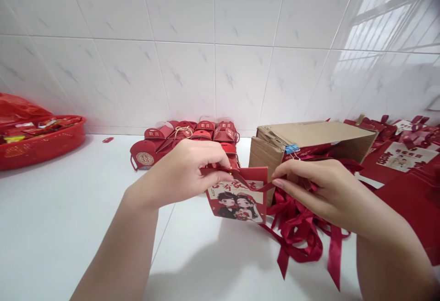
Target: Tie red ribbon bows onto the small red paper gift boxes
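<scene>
A small red gift bag, printed with a cartoon couple and Chinese characters, hangs in front of me above the white table. My left hand pinches a dark red ribbon at the bag's top edge. Between thumb and forefinger, my right hand grips the ribbon's other end, drawn out to the bag's right. Just below that hand, a tangle of loose red ribbons spills onto the table. The left fingertips partly cover the bag's upper edge.
Several red candy boxes stand by the tiled wall. An open cardboard box with a blue binder clip lies on its side. More red gift bags are piled at right. A red basket of wrapped sweets sits at far left.
</scene>
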A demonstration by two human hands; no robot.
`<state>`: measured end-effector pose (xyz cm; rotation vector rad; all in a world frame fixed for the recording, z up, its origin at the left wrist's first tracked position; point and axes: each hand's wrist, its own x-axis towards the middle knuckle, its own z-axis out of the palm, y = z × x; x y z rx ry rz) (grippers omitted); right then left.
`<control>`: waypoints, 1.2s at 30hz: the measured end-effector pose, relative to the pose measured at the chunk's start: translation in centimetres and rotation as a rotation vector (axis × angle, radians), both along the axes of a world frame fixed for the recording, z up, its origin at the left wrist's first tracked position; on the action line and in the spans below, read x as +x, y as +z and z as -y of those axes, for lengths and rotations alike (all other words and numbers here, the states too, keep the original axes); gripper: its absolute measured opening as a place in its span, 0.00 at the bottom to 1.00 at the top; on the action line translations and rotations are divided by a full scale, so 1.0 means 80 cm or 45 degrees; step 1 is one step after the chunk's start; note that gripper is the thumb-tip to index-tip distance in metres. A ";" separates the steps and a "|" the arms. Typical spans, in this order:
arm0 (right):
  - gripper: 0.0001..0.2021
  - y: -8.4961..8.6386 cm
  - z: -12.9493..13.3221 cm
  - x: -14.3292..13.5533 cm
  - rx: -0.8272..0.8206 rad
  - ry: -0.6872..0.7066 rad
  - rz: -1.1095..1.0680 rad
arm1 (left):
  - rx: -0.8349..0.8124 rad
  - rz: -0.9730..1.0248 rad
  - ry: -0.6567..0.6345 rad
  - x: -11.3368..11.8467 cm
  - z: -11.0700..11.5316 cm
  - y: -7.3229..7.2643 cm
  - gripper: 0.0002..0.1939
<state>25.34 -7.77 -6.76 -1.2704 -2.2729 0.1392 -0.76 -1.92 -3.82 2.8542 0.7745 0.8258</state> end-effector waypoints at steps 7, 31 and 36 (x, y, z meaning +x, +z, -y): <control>0.06 -0.001 -0.002 0.005 0.018 -0.041 0.082 | -0.135 -0.141 0.092 0.011 -0.013 -0.010 0.04; 0.08 0.003 -0.013 0.021 0.400 0.199 -0.116 | -0.314 -0.444 -0.032 0.033 0.009 -0.015 0.05; 0.12 0.003 -0.013 0.021 0.379 0.256 -0.113 | -0.193 -0.368 -0.032 0.019 0.018 -0.009 0.06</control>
